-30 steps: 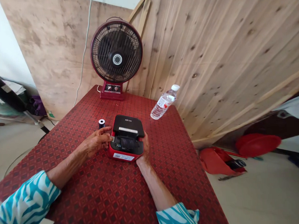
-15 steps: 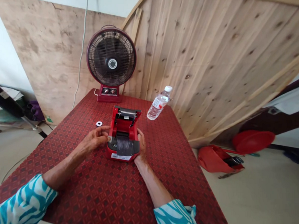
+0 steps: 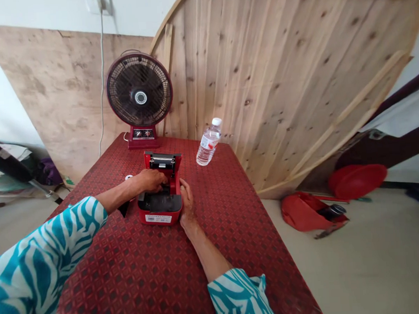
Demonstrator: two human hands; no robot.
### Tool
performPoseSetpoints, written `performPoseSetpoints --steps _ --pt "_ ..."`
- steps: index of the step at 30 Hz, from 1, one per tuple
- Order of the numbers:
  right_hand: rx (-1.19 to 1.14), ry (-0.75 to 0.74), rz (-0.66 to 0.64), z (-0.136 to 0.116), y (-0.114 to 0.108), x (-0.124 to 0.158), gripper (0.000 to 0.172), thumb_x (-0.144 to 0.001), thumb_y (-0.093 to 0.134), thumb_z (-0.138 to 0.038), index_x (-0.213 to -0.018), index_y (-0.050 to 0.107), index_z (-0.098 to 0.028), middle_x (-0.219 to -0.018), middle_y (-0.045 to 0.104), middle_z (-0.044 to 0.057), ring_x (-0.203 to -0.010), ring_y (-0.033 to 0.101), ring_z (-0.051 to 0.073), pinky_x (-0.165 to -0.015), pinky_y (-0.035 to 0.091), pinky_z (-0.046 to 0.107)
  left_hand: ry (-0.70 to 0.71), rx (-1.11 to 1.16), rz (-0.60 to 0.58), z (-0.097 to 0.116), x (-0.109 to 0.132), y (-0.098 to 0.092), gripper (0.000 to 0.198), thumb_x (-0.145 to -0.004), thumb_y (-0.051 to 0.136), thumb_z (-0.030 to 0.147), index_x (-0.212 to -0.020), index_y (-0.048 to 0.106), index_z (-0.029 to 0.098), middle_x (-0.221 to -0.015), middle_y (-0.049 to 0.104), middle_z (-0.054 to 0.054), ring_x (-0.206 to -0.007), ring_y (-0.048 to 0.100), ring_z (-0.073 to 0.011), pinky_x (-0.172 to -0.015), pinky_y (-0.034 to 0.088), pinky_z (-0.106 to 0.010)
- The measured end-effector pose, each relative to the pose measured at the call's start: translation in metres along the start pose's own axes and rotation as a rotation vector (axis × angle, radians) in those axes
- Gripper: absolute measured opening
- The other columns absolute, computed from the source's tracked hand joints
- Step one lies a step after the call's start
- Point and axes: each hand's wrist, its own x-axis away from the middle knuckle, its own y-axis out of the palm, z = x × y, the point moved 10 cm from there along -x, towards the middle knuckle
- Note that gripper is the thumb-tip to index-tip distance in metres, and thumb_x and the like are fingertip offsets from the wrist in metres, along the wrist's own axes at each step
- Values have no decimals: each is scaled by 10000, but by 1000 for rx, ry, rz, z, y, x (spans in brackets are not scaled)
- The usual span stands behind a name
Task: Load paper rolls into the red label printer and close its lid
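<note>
A red and black label printer (image 3: 158,219) stands on the table with its lid (image 3: 163,161) raised. My left hand (image 3: 153,180) reaches over its left side into the open body, fingers curled inward; what they grip, if anything, is hidden. My right hand (image 3: 187,202) holds the printer's right side, thumb and fingers along the edge. A dark strip (image 3: 123,209) shows under my left forearm, beside the printer's left wall. A small white-ended roll (image 3: 128,177) is partly hidden behind that forearm.
A dark red fan (image 3: 140,97) stands at the table's back left. A clear water bottle (image 3: 208,143) is behind the printer to the right. The patterned red tablecloth (image 3: 159,267) covers the table. On the floor at right lie a red bag (image 3: 300,211) and a red basin (image 3: 357,181).
My left hand has moved from the printer's left edge into its open body. The dark strip has left the printer's front and now shows at its left side. The view has shifted.
</note>
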Motion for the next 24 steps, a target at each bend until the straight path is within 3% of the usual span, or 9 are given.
performPoseSetpoints --steps 5,8,11,13,17,20,22,24 --pt "7 2 8 0 0 -1 451 -864 493 -521 -1194 632 -247 -1202 662 43 -1162 562 209 -984 435 366 87 4 -61 12 6 -3 283 -784 619 146 -1046 700 215 -1029 739 -47 -953 680 -219 -744 486 -258" --pt "10 7 3 -2 0 -1 450 -862 497 -519 -1189 630 -241 -1219 653 50 -1166 561 210 -993 428 366 124 65 47 15 21 -20 373 -784 620 169 -1155 654 175 -1136 695 -93 -1024 653 -241 -820 487 -299" --pt "-2 18 -11 -4 1 0 455 -862 494 -521 -1190 623 -233 -1237 643 56 -1167 565 210 -1004 420 366 189 255 226 7 48 -45 396 -781 616 227 -1174 644 186 -1109 682 -82 -944 651 -217 -789 501 -310" --pt "-8 32 -9 -5 0 1 458 -857 498 -526 -1183 624 -230 -1232 648 56 -1163 572 212 -1007 419 365 168 471 337 -15 68 -59 386 -784 615 277 -1161 640 197 -1000 690 -49 -845 645 -181 -728 508 -289" --pt "-18 73 -2 -2 -2 2 484 -838 521 -549 -1185 623 -227 -1234 652 56 -1141 587 223 -985 433 373 3 934 622 -92 99 -71 422 -721 696 369 -1088 621 176 -887 685 -36 -765 642 -168 -707 529 -302" --pt "-45 99 -1 2 -2 2 513 -829 529 -569 -1204 607 -228 -1257 642 61 -1136 589 230 -966 447 383 -135 1093 795 -149 104 -58 536 -643 732 437 -1090 578 182 -925 692 -58 -798 660 -197 -734 541 -334" --pt "-52 109 -3 4 -2 2 523 -825 530 -574 -1209 601 -227 -1271 635 63 -1149 584 232 -966 451 384 -221 1082 829 -174 97 -42 593 -607 722 464 -1102 556 183 -916 686 -59 -786 655 -203 -716 533 -333" --pt "-60 125 -5 6 -1 2 531 -823 533 -577 -1219 594 -228 -1280 630 63 -1154 583 233 -966 453 384 -304 1025 828 -189 87 -24 526 -610 700 449 -1041 575 174 -869 675 -50 -761 642 -201 -691 513 -321"
